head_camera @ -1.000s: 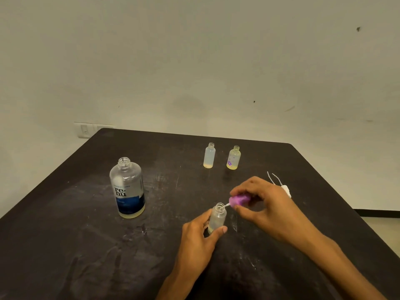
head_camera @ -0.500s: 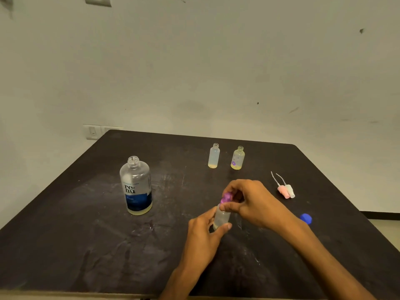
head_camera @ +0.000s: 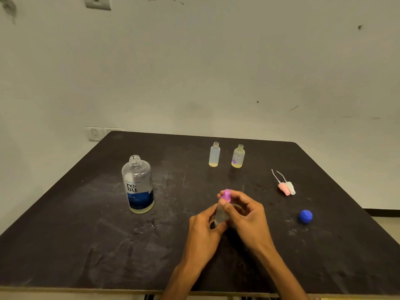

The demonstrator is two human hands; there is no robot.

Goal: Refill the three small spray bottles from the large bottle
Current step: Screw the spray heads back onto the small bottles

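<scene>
I am looking down at a dark counter (head_camera: 86,245) whose far edge is sitting against a pale wall (head_camera: 216,72), while its near edge is running along the bottom of the view and its right side is slanting off toward the lower right corner. The widest open room is lying on the left and front left of the counter, and a smaller bare strip is lying between my hands and the two far bottles.

My left hand (head_camera: 204,230) is wrapping its fingers (head_camera: 218,228) around the lower body of a small clear spray bottle (head_camera: 219,214), which is standing upright near the middle of the counter. My right hand (head_camera: 249,215) is curling over the bottle from the right, with its thumb and fingertips pinched on the purple spray cap (head_camera: 226,195) sitting on the bottle's neck. I cannot tell whether the cap is fully seated.

The large bottle (head_camera: 138,185) is standing uncapped to the left, well apart from my hands, with a shallow layer of yellowish liquid at its base. Two more small bottles, one plain (head_camera: 214,154) and one with a purple flower (head_camera: 238,156), are standing open near the far edge. To the right, a pink spray cap (head_camera: 284,189) and a white spray cap (head_camera: 290,187) are lying side by side, touching, and a blue cap (head_camera: 305,216) is lying nearer the right edge.
</scene>
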